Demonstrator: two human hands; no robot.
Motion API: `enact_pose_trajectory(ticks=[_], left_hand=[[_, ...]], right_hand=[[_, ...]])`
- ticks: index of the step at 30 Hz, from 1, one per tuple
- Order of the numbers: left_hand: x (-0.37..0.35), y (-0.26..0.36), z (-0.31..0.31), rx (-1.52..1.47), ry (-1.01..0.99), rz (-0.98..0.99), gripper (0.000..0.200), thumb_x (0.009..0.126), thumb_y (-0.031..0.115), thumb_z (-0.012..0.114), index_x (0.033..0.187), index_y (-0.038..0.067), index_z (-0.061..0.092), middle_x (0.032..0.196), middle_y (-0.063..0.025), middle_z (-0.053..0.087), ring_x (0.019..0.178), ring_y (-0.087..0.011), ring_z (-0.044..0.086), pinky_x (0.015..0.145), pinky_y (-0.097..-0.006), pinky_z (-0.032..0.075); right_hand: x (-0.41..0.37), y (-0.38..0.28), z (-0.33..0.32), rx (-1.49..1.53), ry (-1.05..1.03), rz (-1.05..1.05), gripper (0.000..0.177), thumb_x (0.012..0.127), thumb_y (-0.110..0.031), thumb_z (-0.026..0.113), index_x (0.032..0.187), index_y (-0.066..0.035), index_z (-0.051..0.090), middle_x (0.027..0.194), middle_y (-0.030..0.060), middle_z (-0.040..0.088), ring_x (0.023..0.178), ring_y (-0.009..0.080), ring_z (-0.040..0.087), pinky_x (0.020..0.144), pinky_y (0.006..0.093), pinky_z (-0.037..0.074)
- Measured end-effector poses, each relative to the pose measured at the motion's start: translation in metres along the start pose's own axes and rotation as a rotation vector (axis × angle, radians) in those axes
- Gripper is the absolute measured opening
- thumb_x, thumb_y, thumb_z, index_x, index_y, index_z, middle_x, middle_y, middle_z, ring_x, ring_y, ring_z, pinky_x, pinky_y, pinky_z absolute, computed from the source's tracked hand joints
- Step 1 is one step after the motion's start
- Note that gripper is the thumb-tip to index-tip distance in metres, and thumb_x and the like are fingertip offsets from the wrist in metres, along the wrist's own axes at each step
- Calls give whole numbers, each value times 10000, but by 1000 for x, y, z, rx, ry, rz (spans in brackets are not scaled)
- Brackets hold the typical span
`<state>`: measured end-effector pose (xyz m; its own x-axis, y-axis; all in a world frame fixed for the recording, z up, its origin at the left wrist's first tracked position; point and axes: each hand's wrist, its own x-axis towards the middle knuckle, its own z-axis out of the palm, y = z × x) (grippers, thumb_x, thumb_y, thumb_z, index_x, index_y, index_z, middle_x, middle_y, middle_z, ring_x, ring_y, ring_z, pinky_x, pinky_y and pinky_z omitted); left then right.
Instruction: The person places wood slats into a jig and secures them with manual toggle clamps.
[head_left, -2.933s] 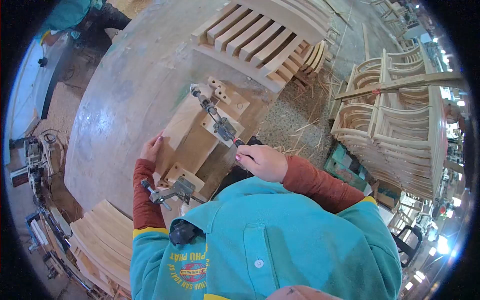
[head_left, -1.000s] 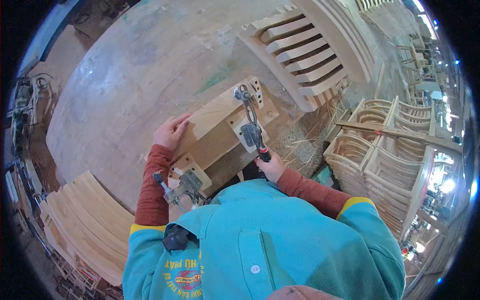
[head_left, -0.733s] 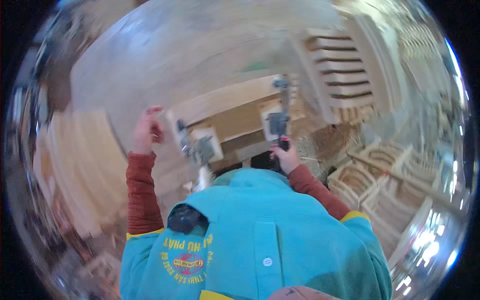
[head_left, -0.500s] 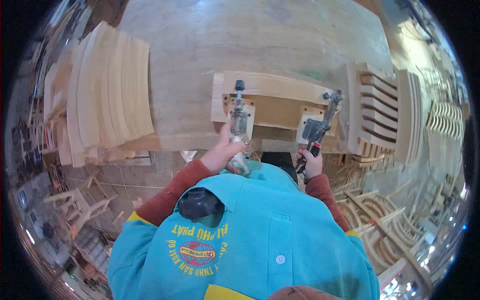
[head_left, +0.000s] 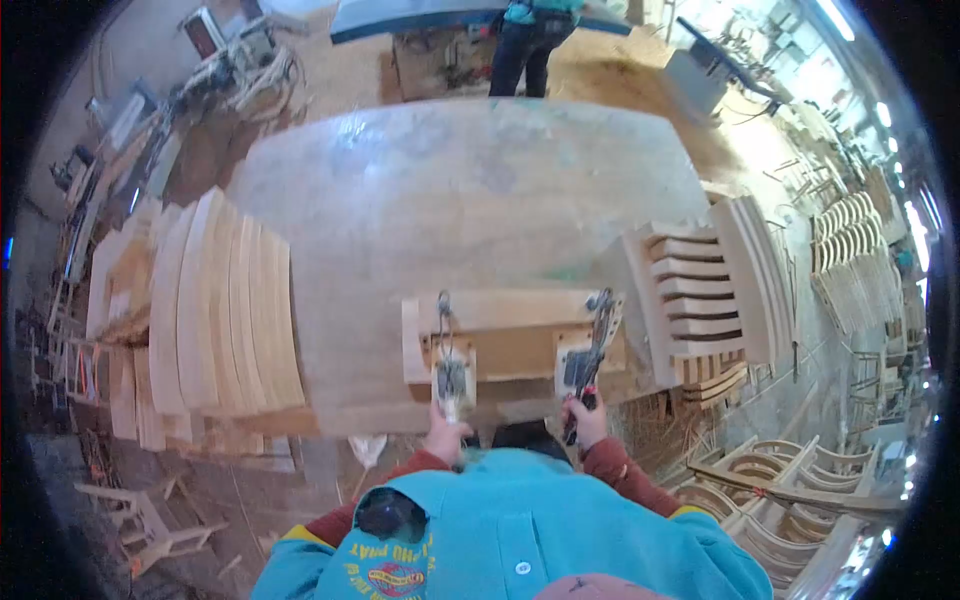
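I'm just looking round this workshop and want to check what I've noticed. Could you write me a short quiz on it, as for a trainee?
1. What does the right hand hold?
a) a hammer
b) a clamp handle
c) a pencil

2. True or false: the left hand lies on the curved boards.

3. Fill in: the wooden jig carries ___ metal clamps.

Key: 1 b; 2 false, it is at a clamp; 3 two.

Turquoise shirt (head_left: 470,530) (yellow lettering (head_left: 392,562))
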<state>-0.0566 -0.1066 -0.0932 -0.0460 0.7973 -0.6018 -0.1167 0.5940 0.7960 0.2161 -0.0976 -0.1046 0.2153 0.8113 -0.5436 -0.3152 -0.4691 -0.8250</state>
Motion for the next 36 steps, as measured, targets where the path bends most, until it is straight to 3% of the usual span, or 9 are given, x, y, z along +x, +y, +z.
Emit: enact_pose_trajectory(ticks=[1, 5, 9, 13, 16, 23, 30, 34, 36], left_hand=[[-8, 15, 4, -10, -7, -136, 865, 624, 35, 612, 1388, 2, 207, 1144, -156, 489, 1072, -278, 479, 941, -361, 387], [16, -38, 10, 100, 196, 108, 759, 680, 110, 636, 1360, 1, 317, 1186, -195, 527, 1065, -287, 540, 908, -354, 422], [-4, 0, 17, 413, 250, 284, 613, 742, 108, 647, 1305, 40, 415, 947, -86, 611, 849, -189, 589, 769, -327, 492], [3, -22, 20, 353, 355, 253, 570, 733, 140, 676, 1256, 47, 468, 988, -109, 625, 909, -204, 593, 813, -340, 470], [2, -8, 20, 465, 338, 193, 764, 682, 234, 744, 1341, 72, 395, 1089, -182, 609, 984, -321, 605, 843, -381, 461], [47, -61, 14, 110, 224, 350, 790, 736, 201, 714, 1384, 48, 288, 1135, -173, 576, 983, -243, 588, 857, -338, 453], [60, 23, 29, -154, 394, 487, 720, 817, 71, 614, 1397, 7, 193, 1274, -128, 433, 1111, -195, 474, 953, -298, 373], [127, 11, 13, -98, 516, 406, 592, 814, 81, 610, 1321, -20, 321, 1203, -129, 497, 1059, -210, 512, 924, -313, 396], [158, 13, 15, -38, 562, 324, 486, 819, 111, 613, 1238, -32, 413, 1137, -133, 556, 1019, -225, 546, 898, -327, 412]], right_hand=[[-4, -1, 1, 20, 9, -12, 204, 853, -79, 575, 1024, -63, 465, 770, 53, 567, 609, 134, 563, 524, 268, 473], [-13, 9, 2, -218, 30, -273, 358, 864, -99, 584, 1168, -59, 400, 845, 34, 567, 673, 123, 564, 584, 256, 469], [-15, -9, 10, -357, 82, -142, 220, 856, -121, 604, 1051, -66, 518, 766, -4, 568, 646, 90, 530, 569, 252, 430], [-12, -2, 7, -378, 138, -161, 165, 852, -125, 601, 996, -69, 542, 697, -4, 555, 574, 81, 510, 509, 268, 426], [5, 27, -6, -382, 181, -198, 159, 853, -122, 596, 981, -71, 516, 670, 8, 539, 515, 103, 519, 453, 277, 446], [54, 52, -31, -391, 32, -284, 192, 881, -143, 574, 1012, -80, 449, 637, 9, 501, 511, 107, 506, 446, 288, 442], [122, -8, 35, -477, -174, -290, 247, 915, -225, 520, 1117, -107, 440, 620, -28, 442, 470, 72, 423, 409, 236, 363], [173, -70, 83, -721, -312, -282, 619, 885, -404, 500, 1368, -67, 309, 1116, 248, 571, 1037, 366, 566, 887, 375, 429], [177, -132, 111, -793, -333, -408, 662, 894, -385, 477, 1420, -103, 191, 1107, 274, 567, 1003, 401, 573, 873, 407, 439]])
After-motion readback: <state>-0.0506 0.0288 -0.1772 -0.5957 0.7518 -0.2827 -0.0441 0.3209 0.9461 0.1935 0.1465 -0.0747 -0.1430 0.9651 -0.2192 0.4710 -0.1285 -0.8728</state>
